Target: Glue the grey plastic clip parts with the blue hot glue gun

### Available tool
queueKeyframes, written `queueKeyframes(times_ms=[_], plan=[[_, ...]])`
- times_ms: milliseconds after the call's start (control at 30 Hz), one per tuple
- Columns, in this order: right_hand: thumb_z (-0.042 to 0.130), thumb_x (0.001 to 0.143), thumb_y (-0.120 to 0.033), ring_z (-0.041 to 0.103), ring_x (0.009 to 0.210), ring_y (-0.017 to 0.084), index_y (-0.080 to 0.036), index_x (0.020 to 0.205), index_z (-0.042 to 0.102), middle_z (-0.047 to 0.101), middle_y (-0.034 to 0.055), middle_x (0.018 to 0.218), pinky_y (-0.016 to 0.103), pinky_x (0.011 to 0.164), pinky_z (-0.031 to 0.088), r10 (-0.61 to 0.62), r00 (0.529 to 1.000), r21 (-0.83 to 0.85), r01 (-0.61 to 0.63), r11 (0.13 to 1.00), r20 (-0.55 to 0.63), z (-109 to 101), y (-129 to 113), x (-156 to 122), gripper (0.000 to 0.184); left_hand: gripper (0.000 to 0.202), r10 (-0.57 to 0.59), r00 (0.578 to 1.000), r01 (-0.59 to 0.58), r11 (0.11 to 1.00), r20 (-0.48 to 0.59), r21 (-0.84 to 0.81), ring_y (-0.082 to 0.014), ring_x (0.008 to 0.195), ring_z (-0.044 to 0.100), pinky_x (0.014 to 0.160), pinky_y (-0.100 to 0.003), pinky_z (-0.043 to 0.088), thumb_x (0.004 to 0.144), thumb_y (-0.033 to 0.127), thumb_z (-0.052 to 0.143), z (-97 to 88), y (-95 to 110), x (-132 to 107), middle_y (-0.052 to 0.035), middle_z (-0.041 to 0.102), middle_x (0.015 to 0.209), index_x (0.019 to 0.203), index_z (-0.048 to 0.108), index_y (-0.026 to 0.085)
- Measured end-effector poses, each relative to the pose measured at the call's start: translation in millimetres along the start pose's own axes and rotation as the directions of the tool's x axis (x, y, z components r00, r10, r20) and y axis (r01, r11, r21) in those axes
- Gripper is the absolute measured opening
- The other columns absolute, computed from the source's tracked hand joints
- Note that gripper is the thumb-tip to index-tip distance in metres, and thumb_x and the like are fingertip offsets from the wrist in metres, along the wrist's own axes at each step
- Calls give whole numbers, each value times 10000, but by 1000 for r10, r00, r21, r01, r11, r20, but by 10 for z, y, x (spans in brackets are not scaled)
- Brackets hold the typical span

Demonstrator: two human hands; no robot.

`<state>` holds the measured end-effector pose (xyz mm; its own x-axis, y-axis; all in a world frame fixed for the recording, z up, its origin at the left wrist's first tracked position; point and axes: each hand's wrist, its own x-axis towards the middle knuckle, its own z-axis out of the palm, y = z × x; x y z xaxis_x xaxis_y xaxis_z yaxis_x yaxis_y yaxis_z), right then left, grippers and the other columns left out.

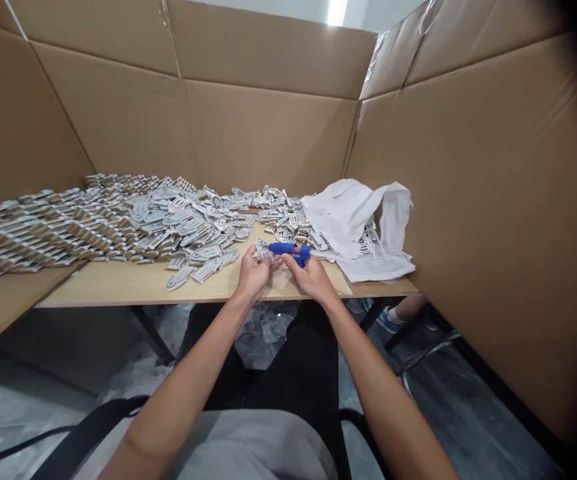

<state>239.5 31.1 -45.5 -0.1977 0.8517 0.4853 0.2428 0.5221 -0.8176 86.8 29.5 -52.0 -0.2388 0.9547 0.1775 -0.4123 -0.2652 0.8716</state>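
Blue glue gun (293,252): right hand (313,277), fingers closed round handle; barrel crosswise, nozzle leftward
Grey-white cut-out piece (262,249): pinched between fingers of left hand (252,276), at nozzle, over table (118,283); contact cannot be told
Brands, labels, writing: none legible

The light grey top (263,443) is worn with black trousers (298,373), and the forearms (208,350) and fingers (251,261) are bare.

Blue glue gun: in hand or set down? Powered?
In hand: the right hand grips the glue gun, its front end pointed toward the piece in the left hand. Power: cannot tell.
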Motion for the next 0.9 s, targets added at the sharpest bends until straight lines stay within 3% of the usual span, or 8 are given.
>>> queueKeyframes(times_ms=[533, 900], plan=[[602, 968, -566, 721, 1002, 286, -209, 859, 755, 741, 36, 744, 370, 946, 539, -38, 999, -100, 41, 994, 38, -4, 26, 12, 403, 300, 71, 997, -71, 996, -11, 47, -212, 881, 741, 918, -462, 642, 754, 163, 783, -57, -110, 50, -44, 725, 896, 992, 604, 189], [608, 978, -558, 734, 1010, 283, -190, 928, 774, 796, 54, 907, 390, 982, 535, -48, 998, -81, 51, 995, 37, 8, 10, 1, 407, 293, 118, 993, -116, 988, -5, 102, -189, 836, 709, 832, -376, 637, 756, 174, 745, -98, -162, 80, -39, 707, 871, 1022, 623, 187]])
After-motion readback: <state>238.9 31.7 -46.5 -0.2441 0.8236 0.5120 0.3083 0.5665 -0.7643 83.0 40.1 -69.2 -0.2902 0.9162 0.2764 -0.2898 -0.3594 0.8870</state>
